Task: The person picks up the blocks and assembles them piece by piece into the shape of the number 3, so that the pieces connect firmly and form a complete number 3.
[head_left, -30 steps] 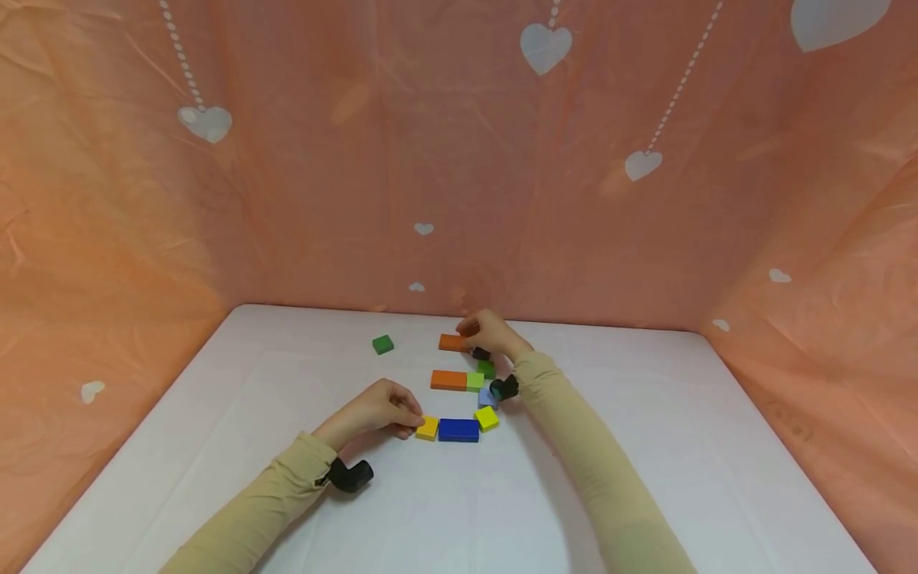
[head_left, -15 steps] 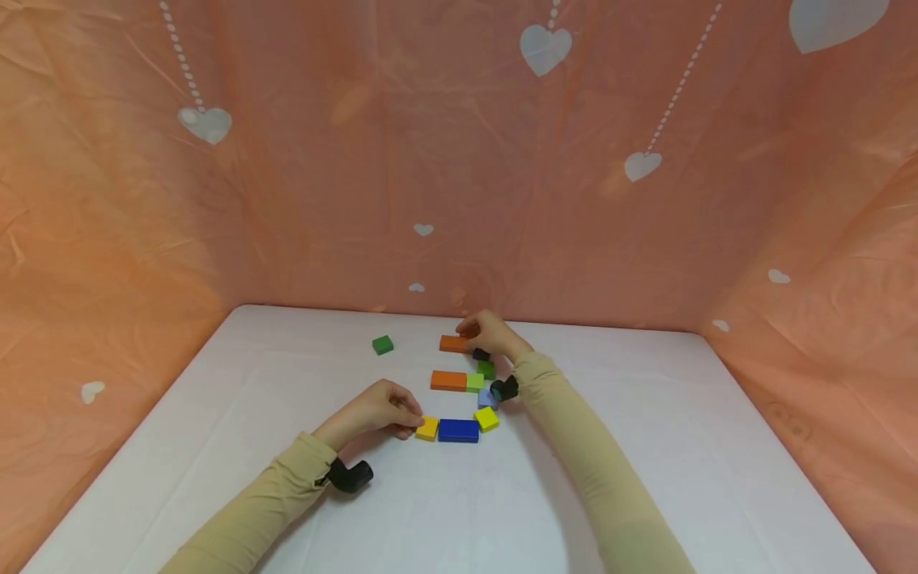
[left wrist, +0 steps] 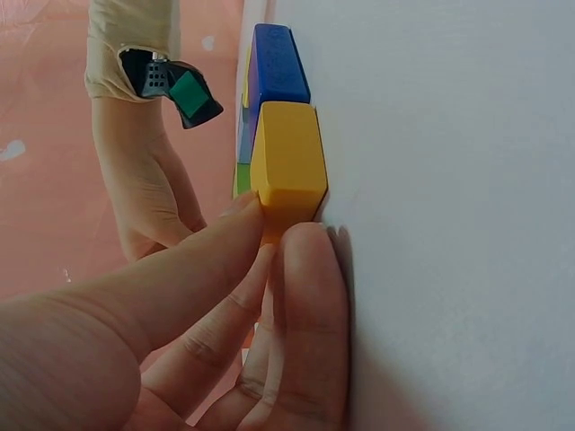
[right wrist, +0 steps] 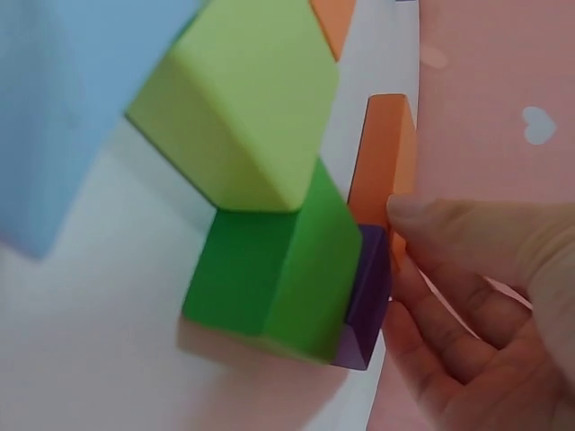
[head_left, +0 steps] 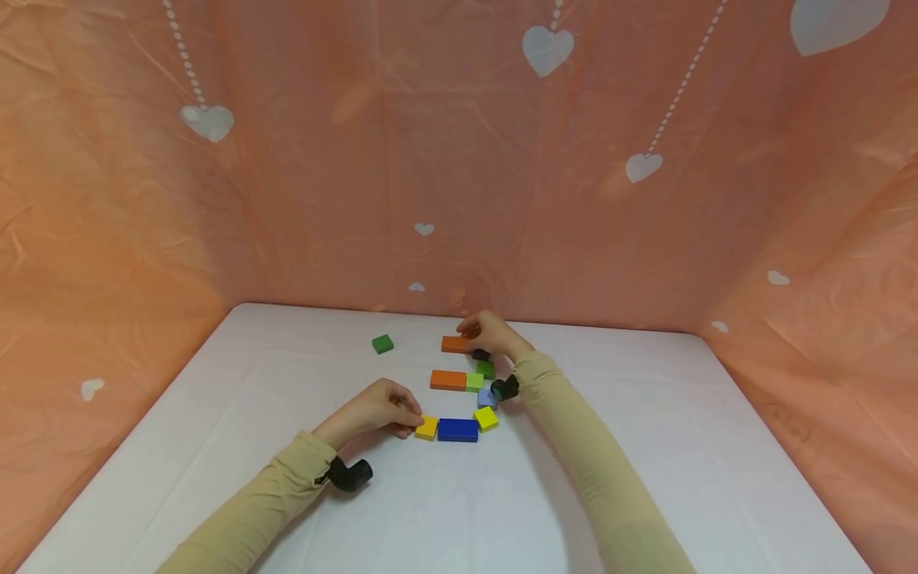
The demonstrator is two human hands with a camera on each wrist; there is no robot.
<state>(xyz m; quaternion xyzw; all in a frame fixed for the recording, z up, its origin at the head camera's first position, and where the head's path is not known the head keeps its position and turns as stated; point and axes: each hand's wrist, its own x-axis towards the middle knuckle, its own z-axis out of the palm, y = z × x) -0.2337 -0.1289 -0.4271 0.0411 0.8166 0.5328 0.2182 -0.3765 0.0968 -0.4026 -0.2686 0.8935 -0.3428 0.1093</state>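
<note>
My left hand (head_left: 383, 408) pinches the near end of a yellow-orange square block (head_left: 426, 428) between thumb and finger, beside a long blue block (head_left: 457, 430). My right hand (head_left: 493, 333) grips the far orange block (head_left: 455, 344), with its thumb on one face and its fingers behind. In the right wrist view a purple block (right wrist: 367, 296) sits between that orange block and a green block (right wrist: 310, 269). A light green block (right wrist: 252, 108) stands close by. The right hand covers the purple block in the head view.
Another orange block (head_left: 448, 380) adjoins the light green one. A pale blue block (head_left: 487, 399) and a bright yellow block (head_left: 485, 418) continue the curve toward the blue block. One dark green block (head_left: 383, 344) lies apart at the back left. An orange curtain (head_left: 459, 159) surrounds the white table (head_left: 402, 510).
The far orange block has shifted very slightly to the right and nearer under my right hand. My left hand has stayed in place at the yellow-orange block.
</note>
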